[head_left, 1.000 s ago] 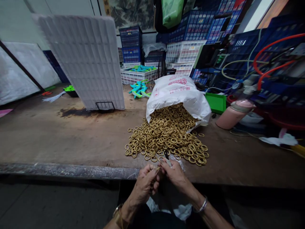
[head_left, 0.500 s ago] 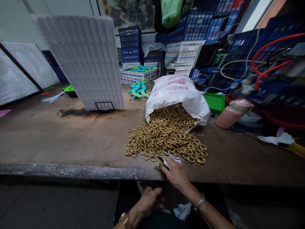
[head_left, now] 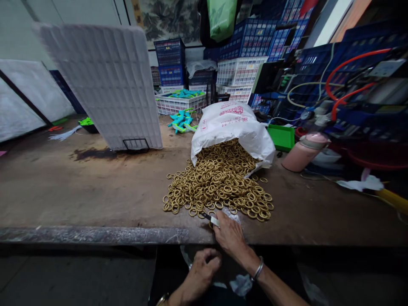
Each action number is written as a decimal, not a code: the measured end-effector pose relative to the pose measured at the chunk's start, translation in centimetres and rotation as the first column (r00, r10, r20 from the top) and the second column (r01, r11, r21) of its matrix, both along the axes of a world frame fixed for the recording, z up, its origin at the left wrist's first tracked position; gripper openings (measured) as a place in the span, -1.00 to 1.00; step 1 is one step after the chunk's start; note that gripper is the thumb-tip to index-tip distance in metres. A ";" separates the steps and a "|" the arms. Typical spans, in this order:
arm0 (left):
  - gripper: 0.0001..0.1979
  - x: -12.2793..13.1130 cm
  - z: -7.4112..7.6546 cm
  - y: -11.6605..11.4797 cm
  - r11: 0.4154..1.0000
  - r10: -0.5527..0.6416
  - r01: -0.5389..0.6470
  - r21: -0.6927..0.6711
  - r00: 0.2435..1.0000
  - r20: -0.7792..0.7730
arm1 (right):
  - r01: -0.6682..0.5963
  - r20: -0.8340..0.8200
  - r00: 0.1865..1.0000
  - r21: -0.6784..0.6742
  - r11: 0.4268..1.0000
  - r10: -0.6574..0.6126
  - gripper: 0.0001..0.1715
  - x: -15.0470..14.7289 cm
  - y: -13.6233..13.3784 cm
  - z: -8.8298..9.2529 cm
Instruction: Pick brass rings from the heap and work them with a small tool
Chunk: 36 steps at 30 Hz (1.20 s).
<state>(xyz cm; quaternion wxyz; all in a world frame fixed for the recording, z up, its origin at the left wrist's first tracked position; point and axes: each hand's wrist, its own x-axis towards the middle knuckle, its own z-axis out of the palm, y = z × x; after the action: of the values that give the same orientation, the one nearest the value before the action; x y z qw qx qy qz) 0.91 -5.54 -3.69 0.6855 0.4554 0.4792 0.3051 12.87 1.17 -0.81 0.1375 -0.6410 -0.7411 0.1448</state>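
A heap of brass rings [head_left: 219, 185] spills from a white sack [head_left: 231, 125] lying on its side on the worn wooden bench [head_left: 79, 187]. My right hand [head_left: 229, 236] rests at the heap's near edge, fingers closed on a small dark-tipped tool [head_left: 210, 218] that touches a ring. My left hand [head_left: 204, 265] hangs below the bench edge over my lap, fingers curled; what it holds, if anything, is hidden.
A white gridded tray [head_left: 105, 85] stands upright at the back left. A pink flask [head_left: 302, 151] and a green box [head_left: 282, 137] lie right of the sack. Turquoise parts [head_left: 181, 120], white and blue crates [head_left: 242, 70], and red hoses [head_left: 347, 80] fill the back.
Both hands were together at the bench edge; the left one dropped to my lap, and the right one reached to the heap's edge with the tool.
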 end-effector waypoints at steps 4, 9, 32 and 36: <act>-0.74 -0.1 2.2 0.6 0.967 0.251 -0.252 0.035 0.968 0.025 | 0.008 -0.227 0.974 -0.070 0.998 -0.023 -0.90 0.9 0.8 0.0; -0.74 -1.0 2.2 2.8 0.871 0.424 -0.417 0.260 0.905 0.031 | -0.075 -0.575 0.815 -0.219 0.973 -0.067 -0.88 1.2 1.2 0.3; -0.84 -0.8 3.8 5.0 0.886 0.260 -0.210 0.414 0.963 -0.069 | -0.156 -0.706 0.706 -0.218 0.963 -0.045 -0.75 0.7 1.1 0.2; -0.73 -0.9 4.3 5.2 0.974 0.151 -0.151 0.169 0.988 0.012 | -0.161 -0.700 0.713 -0.229 0.960 -0.047 -0.77 0.4 1.2 0.5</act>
<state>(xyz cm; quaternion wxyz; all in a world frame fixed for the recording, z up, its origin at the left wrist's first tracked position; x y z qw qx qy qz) 0.02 -0.32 0.63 0.6189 0.4744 0.4852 0.3956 13.25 2.34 -0.32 0.3129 -0.5278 -0.6261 0.4811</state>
